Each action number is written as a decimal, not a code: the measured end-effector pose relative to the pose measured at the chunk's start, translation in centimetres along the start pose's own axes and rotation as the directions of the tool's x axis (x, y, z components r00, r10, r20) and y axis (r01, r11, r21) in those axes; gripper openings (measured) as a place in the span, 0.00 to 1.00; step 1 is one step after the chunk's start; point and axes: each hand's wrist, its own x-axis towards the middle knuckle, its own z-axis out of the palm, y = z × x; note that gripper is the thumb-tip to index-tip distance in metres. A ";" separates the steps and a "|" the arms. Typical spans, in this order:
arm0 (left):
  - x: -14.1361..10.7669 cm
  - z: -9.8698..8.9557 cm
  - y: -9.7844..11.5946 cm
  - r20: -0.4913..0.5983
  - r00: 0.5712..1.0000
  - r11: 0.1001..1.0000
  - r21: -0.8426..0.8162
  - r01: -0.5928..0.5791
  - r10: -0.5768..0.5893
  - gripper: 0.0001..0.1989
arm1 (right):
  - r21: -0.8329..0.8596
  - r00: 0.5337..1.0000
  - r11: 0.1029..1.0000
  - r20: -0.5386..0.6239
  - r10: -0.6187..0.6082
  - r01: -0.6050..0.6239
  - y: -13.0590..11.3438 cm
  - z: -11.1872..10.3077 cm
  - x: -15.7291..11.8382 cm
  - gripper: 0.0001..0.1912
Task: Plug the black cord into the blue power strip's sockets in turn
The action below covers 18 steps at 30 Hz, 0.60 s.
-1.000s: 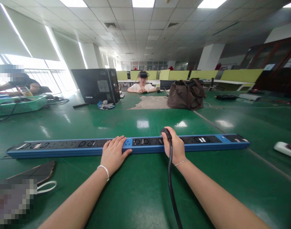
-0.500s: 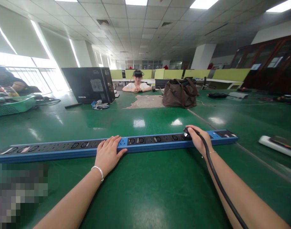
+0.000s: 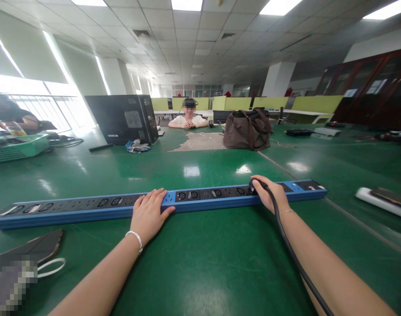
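Observation:
A long blue power strip (image 3: 216,203) with a black socket face lies across the green table (image 3: 200,250). My left hand (image 3: 150,211) rests on the strip left of its middle, fingers spread over the top and thumb along the front side. On the right part of the strip, my right hand (image 3: 269,193) grips a black plug (image 3: 252,186) over the sockets; whether its pins are in a socket is hidden. The plug's thick black cable (image 3: 291,250) runs down past my right wrist and forearm.
Behind the strip are a black computer case (image 3: 121,118), gloves (image 3: 137,146), a brown bag (image 3: 246,129) and a green basket (image 3: 21,149). A person sits across the table; another is at left. Phone-like objects lie lower left and far right.
My right hand has moved slightly left along the strip with the plug, whose metal pins no longer show. My left hand stays where it was.

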 end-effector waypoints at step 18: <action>0.0 -0.2 0.1 0.019 1.000 1.000 -0.012 0.008 -0.008 0.26 | 0.101 0.999 0.995 -0.026 -0.018 0.021 0.3 0.2 -0.4 0.17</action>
